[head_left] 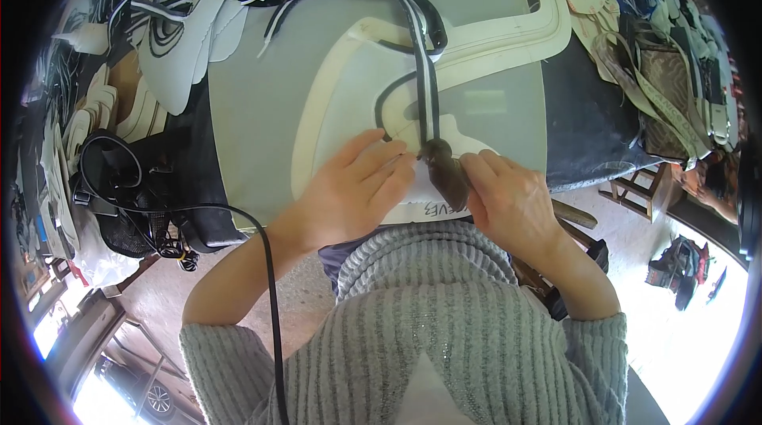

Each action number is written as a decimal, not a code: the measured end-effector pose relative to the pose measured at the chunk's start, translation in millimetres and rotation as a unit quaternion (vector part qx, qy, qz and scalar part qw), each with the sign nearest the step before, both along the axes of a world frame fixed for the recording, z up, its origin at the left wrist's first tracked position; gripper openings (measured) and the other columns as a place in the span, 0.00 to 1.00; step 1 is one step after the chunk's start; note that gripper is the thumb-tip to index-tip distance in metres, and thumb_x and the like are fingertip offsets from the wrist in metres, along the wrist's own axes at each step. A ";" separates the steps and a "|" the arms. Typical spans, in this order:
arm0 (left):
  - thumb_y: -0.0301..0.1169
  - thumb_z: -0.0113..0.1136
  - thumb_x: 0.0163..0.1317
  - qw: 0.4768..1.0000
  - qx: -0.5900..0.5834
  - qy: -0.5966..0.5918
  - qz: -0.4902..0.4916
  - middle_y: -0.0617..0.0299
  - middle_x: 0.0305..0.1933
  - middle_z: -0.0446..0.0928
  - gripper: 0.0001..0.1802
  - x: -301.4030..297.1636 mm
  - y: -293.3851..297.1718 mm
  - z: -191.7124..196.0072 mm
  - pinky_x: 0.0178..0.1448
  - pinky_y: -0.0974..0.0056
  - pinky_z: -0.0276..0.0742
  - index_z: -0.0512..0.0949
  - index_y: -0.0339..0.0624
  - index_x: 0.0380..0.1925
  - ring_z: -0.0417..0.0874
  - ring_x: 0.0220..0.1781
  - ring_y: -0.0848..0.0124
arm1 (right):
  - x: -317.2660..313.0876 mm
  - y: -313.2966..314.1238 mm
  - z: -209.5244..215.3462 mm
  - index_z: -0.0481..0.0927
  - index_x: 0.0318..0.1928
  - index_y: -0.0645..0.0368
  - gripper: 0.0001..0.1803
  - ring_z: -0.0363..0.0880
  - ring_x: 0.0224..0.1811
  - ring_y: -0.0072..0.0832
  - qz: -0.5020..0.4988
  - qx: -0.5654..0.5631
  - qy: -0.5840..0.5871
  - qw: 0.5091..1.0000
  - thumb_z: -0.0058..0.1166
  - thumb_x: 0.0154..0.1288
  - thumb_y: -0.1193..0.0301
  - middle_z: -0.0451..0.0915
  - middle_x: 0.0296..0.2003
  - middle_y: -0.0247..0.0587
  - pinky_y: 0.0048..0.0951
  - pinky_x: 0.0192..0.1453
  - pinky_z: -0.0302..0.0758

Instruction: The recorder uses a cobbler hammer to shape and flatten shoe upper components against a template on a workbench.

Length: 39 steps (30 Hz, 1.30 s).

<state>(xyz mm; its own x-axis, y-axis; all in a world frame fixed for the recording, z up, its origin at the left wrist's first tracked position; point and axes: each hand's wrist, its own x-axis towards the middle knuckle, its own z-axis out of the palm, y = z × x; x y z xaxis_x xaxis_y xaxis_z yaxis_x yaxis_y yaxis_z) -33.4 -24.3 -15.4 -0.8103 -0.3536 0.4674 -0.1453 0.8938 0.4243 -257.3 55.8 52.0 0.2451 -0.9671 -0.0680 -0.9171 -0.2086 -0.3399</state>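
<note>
Stretching lengthwise away from the far end of the dark brown piece (447, 176), the striped strip (428, 92) lies beyond both hands. The right hand (508, 193), nearer, pinches that piece's right edge; the left hand (355, 187), fingers bent, sits just left of it, its hold unclear.

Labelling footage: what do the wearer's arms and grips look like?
Left grip, right grip: bare, no gloves visible. Grey ribbed-knit sleeves leave left forearm and right forearm bare. Black cable crosses in front of the left forearm.
</note>
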 end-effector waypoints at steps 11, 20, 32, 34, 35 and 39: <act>0.20 0.68 0.55 0.998 -0.063 0.018 0.005 0.51 0.42 0.84 0.13 -1.5 -1.4 -1.8 0.55 0.52 0.84 0.77 0.30 0.40 0.87 0.47 0.56 | 3.2 -2.9 5.3 0.72 0.39 0.59 0.10 0.81 0.28 0.40 -0.013 0.092 0.010 0.996 0.57 0.66 0.68 0.77 0.30 0.40 0.39 0.27 0.77; 0.20 0.71 0.54 0.982 0.184 0.038 0.031 0.53 0.41 0.83 0.20 -2.1 -20.6 5.5 0.55 0.52 0.82 0.75 0.36 0.46 0.85 0.42 0.54 | 2.8 5.3 -4.3 0.70 0.38 0.60 0.11 0.81 0.24 0.41 -0.027 0.064 -0.011 0.998 0.56 0.68 0.66 0.77 0.27 0.41 0.40 0.26 0.76; 0.21 0.63 0.48 0.998 0.000 0.043 -0.035 0.56 0.38 0.81 0.13 1.6 -21.6 0.0 0.60 0.52 0.80 0.77 0.35 0.36 0.84 0.45 0.60 | 12.7 -11.4 10.0 0.70 0.37 0.60 0.12 0.80 0.25 0.43 -0.057 0.005 -0.087 0.995 0.57 0.67 0.66 0.78 0.28 0.42 0.40 0.26 0.76; 0.21 0.63 0.48 0.999 0.005 0.042 -0.028 0.56 0.38 0.81 0.12 1.3 -20.9 -1.2 0.59 0.53 0.81 0.77 0.34 0.36 0.84 0.45 0.60 | 17.0 -8.0 6.8 0.70 0.36 0.60 0.12 0.80 0.24 0.42 -0.052 0.047 -0.043 0.997 0.56 0.68 0.66 0.77 0.27 0.42 0.40 0.26 0.76; 0.21 0.63 0.48 0.999 0.012 0.041 -0.021 0.55 0.38 0.81 0.12 0.9 -20.9 -1.8 0.58 0.53 0.82 0.78 0.34 0.35 0.84 0.44 0.59 | 18.2 -6.4 6.1 0.70 0.36 0.60 0.12 0.80 0.24 0.41 -0.047 0.090 0.001 0.995 0.56 0.68 0.65 0.76 0.26 0.41 0.39 0.25 0.76; 0.21 0.62 0.50 0.998 0.011 0.053 -0.009 0.54 0.38 0.81 0.10 2.5 -19.6 -6.3 0.57 0.54 0.83 0.78 0.34 0.35 0.85 0.44 0.59 | 17.1 -5.9 12.5 0.70 0.35 0.60 0.13 0.80 0.22 0.40 -0.056 0.011 -0.051 0.997 0.55 0.70 0.64 0.76 0.25 0.41 0.38 0.25 0.76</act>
<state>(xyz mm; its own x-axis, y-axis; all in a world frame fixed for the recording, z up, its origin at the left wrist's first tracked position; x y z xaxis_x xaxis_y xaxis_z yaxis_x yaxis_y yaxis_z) -30.9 -44.0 -21.7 -0.7622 -0.3513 0.5437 -0.0829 0.8860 0.4563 -240.2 49.9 64.6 0.1422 -0.9874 -0.0699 -0.8946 -0.0980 -0.4360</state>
